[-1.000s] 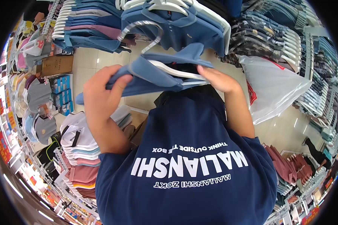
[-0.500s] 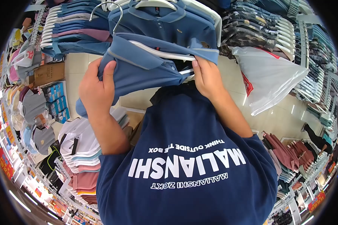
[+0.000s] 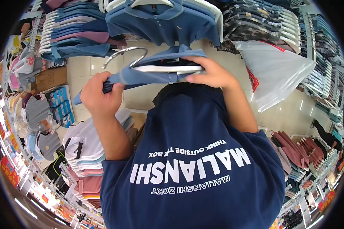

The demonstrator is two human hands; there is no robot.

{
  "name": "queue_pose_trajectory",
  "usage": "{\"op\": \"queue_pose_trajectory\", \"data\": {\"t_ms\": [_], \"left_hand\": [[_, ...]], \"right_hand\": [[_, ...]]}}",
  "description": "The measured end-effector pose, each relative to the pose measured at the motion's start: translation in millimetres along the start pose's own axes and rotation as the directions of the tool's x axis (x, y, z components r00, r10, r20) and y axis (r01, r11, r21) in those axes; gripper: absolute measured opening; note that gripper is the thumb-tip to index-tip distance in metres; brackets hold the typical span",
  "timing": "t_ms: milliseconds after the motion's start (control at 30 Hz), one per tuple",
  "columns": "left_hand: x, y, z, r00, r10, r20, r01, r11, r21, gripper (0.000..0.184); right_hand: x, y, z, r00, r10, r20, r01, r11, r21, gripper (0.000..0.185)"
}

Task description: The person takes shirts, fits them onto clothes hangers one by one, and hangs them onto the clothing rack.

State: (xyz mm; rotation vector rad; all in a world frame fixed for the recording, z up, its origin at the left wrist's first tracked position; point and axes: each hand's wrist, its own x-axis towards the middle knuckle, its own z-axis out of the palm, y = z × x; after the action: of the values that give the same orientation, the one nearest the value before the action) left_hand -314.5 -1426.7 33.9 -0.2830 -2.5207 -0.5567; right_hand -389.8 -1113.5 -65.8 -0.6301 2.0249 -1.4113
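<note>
A blue collared shirt (image 3: 135, 78) hangs on a white hanger (image 3: 164, 69) whose metal hook (image 3: 130, 52) points up and to the left. My left hand (image 3: 102, 95) grips the shirt's left side, with fingers and thumb pinching the cloth. At the other end, my right hand (image 3: 209, 72) holds the collar and the hanger's end between fingers and thumb. The shirt is seen nearly edge-on, its neck opening facing up. Just beyond it, another blue polo shirt (image 3: 166, 28) hangs facing me.
Folded-over blue shirts on hangers (image 3: 70, 34) are at the upper left, dark patterned shirts (image 3: 252, 24) at the upper right. A white plastic bag (image 3: 273, 72) hangs at the right. Cardboard box (image 3: 51, 79) and blue boxes (image 3: 60, 107) stand left, above white shirts (image 3: 84, 141).
The held shirt has tipped from a more frontal view to nearly edge-on, and its hook has swung lower. My right hand has shifted slightly along the collar; both hands keep hold.
</note>
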Motion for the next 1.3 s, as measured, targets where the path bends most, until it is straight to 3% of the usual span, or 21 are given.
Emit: {"op": "queue_pose_trajectory", "data": {"t_ms": [33,67,100,133,200,267,333,367,467,500,600,633,667,733,800,867,933,1000,1100,1200,1300], "left_hand": [[-1.4,-3.8,-2.0,1.000,-0.010,-0.008,0.010,1.000,-0.007,0.032],[-3.2,-6.7,-3.7,1.000,-0.010,-0.008,0.010,1.000,0.000,0.032],[-5.9,-8.5,-5.3,1.000,0.008,-0.020,-0.008,1.000,0.001,0.032],[-8.2,-8.5,-6.8,0.999,0.026,-0.029,-0.026,1.000,-0.002,0.032],[-0.3,2.8,-8.7,0.997,0.065,-0.030,-0.066,0.997,-0.043,0.033],[12.4,11.2,-19.3,0.992,0.117,-0.034,-0.118,0.993,-0.025,0.035],[19.6,18.6,-21.2,0.985,0.148,-0.091,-0.167,0.948,-0.272,0.031],[19.6,19.0,-21.1,0.977,0.168,-0.128,-0.199,0.935,-0.292,0.033],[23.3,19.1,-26.8,0.973,0.168,-0.160,-0.215,0.911,-0.352,0.035],[24.4,19.9,-27.8,0.972,0.170,-0.160,-0.217,0.908,-0.359,0.035],[22.9,18.4,-35.3,0.980,0.149,-0.133,-0.187,0.917,-0.352,0.035],[19.3,14.8,-38.6,0.984,0.109,-0.144,-0.148,0.943,-0.298,0.035],[15.2,9.1,-42.2,0.985,0.069,-0.158,-0.107,0.964,-0.243,0.035],[2.3,-6.9,-46.0,0.987,0.072,-0.145,-0.105,0.967,-0.232,0.031],[-7.7,-13.1,-44.3,0.969,-0.107,-0.224,0.039,0.956,-0.290,0.026],[-15.7,-17.3,-46.0,0.973,-0.081,-0.218,0.024,0.967,-0.254,0.024],[-24.0,-24.9,-44.2,0.934,-0.181,-0.308,0.117,0.970,-0.215,0.025],[-24.4,-25.7,-42.2,0.938,-0.213,-0.272,0.146,0.958,-0.246,0.027],[-23.0,-26.2,-35.3,0.925,-0.211,-0.314,0.177,0.975,-0.134,0.034],[-20.6,-21.0,-30.7,0.915,-0.267,-0.303,0.303,0.950,0.078,0.033],[-19.8,-21.8,-28.0,0.941,-0.239,-0.240,0.274,0.954,0.124,0.032]], "right_hand": [[-8.2,6.5,1.3,0.999,-0.051,-0.010,0.050,0.916,0.398,0.043],[-12.3,6.6,3.7,0.995,-0.092,-0.036,0.089,0.678,0.730,0.039],[-14.8,1.8,4.0,0.998,0.003,-0.055,0.045,0.536,0.843,0.029],[-14.3,8.3,4.9,0.999,0.005,-0.054,0.043,0.532,0.846,0.029],[-12.5,24.0,1.3,0.956,0.292,-0.039,-0.181,0.687,0.704,0.024],[-10.4,31.9,5.6,0.966,0.260,-0.004,-0.212,0.796,0.567,0.025],[-3.2,35.2,12.1,0.976,0.209,0.062,-0.213,0.848,0.485,0.030],[0.9,32.0,21.9,0.988,0.147,0.056,-0.154,0.827,0.541,0.039],[9.8,19.7,42.0,0.993,0.059,0.106,-0.088,0.950,0.298,0.040],[14.1,20.4,53.0,0.995,0.029,0.094,-0.055,0.955,0.292,0.024],[15.9,21.0,52.8,0.998,-0.034,0.051,0.020,0.969,0.245,0.022],[12.4,19.4,48.8,0.998,0.053,-0.025,-0.041,0.934,0.356,0.020],[7.5,17.9,42.1,0.989,0.092,-0.117,-0.053,0.953,0.298,0.017],[-3.1,22.2,23.1,0.980,0.071,-0.185,0.001,0.931,0.366,0.015],[-11.7,13.9,7.0,0.974,0.070,-0.213,-0.013,0.966,0.258,0.010],[-18.6,-0.1,-4.5,0.922,-0.243,-0.301,0.205,0.967,-0.153,0.008],[-25.3,-16.3,-11.0,0.921,-0.241,-0.305,0.189,0.963,-0.192,0.007],[-29.4,-27.7,-10.9,0.882,-0.295,-0.368,0.107,0.885,-0.453,0.010],[-32.5,-34.6,-12.1,0.858,-0.306,-0.411,0.006,0.808,-0.590,0.013],[-33.1,-39.4,-8.9,0.812,-0.293,-0.504,-0.094,0.788,-0.609,0.017],[-36.1,-51.2,-2.9,0.784,-0.228,-0.577,-0.175,0.812,-0.557,0.019]]}}
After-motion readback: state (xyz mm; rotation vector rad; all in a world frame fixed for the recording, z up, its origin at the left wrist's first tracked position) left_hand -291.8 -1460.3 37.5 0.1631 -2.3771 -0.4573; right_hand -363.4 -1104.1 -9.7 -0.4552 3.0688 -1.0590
